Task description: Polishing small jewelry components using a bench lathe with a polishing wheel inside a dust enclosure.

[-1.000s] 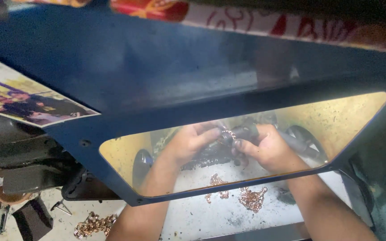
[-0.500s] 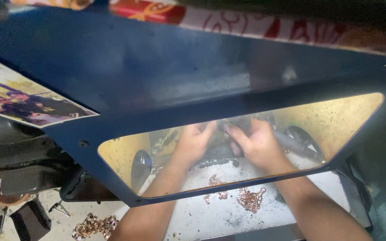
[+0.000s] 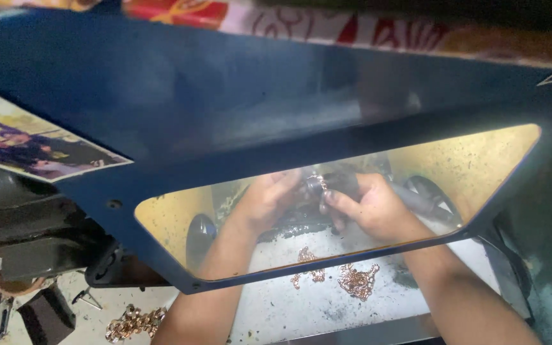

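Through a yellow-tinted window (image 3: pixel 180 223) in a dark blue hood I see both my hands inside a lit work box. My left hand (image 3: pixel 269 201) pinches a small shiny piece of copper-coloured chain (image 3: pixel 319 185) at its fingertips. My right hand (image 3: pixel 368 207) grips a dark handheld tool (image 3: pixel 416 201) whose tip meets that piece. Both forearms pass under the hood's lower edge.
Loose copper-coloured chain bits (image 3: pixel 356 281) lie on the white dusty bench (image 3: pixel 289 310) below the hands. Another chain heap (image 3: pixel 132 322) sits at the lower left. Dark round openings (image 3: pixel 199 236) flank the box. A photo print (image 3: pixel 39 147) is stuck on the hood's left.
My hands have stayed together inside the box, shifting slightly; the right hand has turned its grip on the tool against the small piece.
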